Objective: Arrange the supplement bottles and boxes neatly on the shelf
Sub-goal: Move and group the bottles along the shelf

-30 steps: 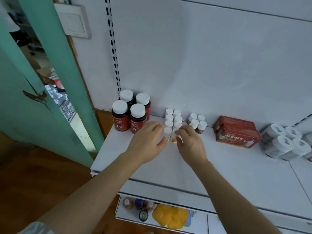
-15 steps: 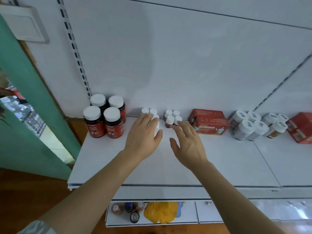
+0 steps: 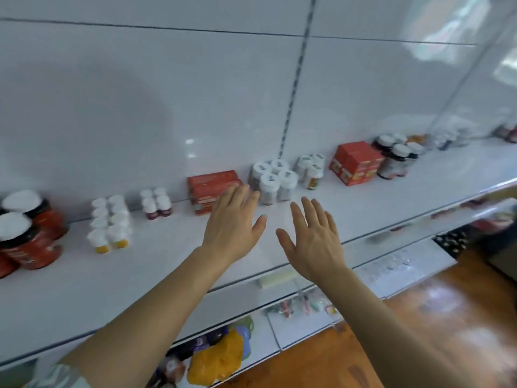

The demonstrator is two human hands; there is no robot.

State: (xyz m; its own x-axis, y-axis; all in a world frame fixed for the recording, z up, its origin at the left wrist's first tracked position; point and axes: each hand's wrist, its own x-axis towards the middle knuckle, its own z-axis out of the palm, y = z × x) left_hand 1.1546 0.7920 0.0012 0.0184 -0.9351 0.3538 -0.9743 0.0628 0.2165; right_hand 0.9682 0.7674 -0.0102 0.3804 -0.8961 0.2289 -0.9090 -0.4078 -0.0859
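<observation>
White wall panels back a long white shelf (image 3: 349, 217) lined with supplement groups. Taking the flat red box (image 3: 208, 186) as landmark: the left hand (image 3: 233, 219) hovers just in front of it, fingers straight and spread, holding nothing, its fingertips overlapping the box's right end. Beside the box on its right stand four white-capped bottles (image 3: 270, 179). The right hand (image 3: 314, 233), equally open and empty, hangs further right and nearer the shelf edge. The box's long axis runs along the shelf, so the left hand looks nearer for squaring it; the right seems better placed for the bottles.
</observation>
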